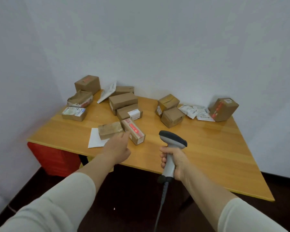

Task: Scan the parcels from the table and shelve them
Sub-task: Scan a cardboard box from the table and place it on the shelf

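- Reaching looks like the step in hand: the left hand (118,148) stretches forward with loose fingers and holds nothing. Its fingertips are at the seam where the brown-wrapped parcel (110,130) meets the red-labelled box (133,131) (whether they touch either one is unclear).
- Both parcels lie near the front edge of the table (208,148), side by side and touching; the brown one rests partly on a white sheet (95,139).
- The right hand (176,162) is wrapped round the handle of the scanner (172,143), whose head is raised over the table and whose cable hangs down.
- Settle on one parcel, likely the box, and grip it across its narrow sides so the neighbour is not dragged along.
- Turn the printed label square to the scanner head before triggering; a tilted label may not read.
- No shelf shows, so the placing spot cannot be judged.
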A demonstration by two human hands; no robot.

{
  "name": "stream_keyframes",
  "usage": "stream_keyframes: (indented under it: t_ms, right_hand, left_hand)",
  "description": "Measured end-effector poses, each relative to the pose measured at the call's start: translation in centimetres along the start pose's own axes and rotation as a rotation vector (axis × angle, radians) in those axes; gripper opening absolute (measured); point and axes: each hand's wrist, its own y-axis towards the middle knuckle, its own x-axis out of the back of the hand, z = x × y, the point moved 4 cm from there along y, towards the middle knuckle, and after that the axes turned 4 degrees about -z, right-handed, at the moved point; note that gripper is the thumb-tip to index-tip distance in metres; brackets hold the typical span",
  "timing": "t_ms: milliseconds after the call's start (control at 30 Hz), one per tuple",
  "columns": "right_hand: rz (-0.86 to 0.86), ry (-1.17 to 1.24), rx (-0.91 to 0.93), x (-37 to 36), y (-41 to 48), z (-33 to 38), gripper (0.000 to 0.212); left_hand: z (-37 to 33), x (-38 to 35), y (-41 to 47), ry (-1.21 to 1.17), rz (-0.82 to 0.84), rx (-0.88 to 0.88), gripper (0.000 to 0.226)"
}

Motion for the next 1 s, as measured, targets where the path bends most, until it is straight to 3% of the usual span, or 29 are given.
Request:
stream_keyframes:
  t_ms: [333,700,900,1000]
  right_hand:
    - [0.07,-0.057,-0.046,-3.3,11.8,7.5,0.007]
    - [0.162,-0.135,-0.147,-7.5,23.8,14.6,0.011]
    - [0.138,-0.131,-0.161,-10.8,29.1,16.6,0.011]
    - [0.101,-0.149,-0.176,-12.4,31.4,17.2,0.011]
  left_hand:
    - [2.3,-1.5,11.8,0.007,0.012,0.102,0.071]
    - [7.6,-2.5,22.5,0.088,0.112,0.39,0.077]
    - [12.3,-3.0,29.7,0.152,0.097,0.404,0.061]
    - [14.9,-3.8,33.3,0.145,0.143,0.42,0.077]
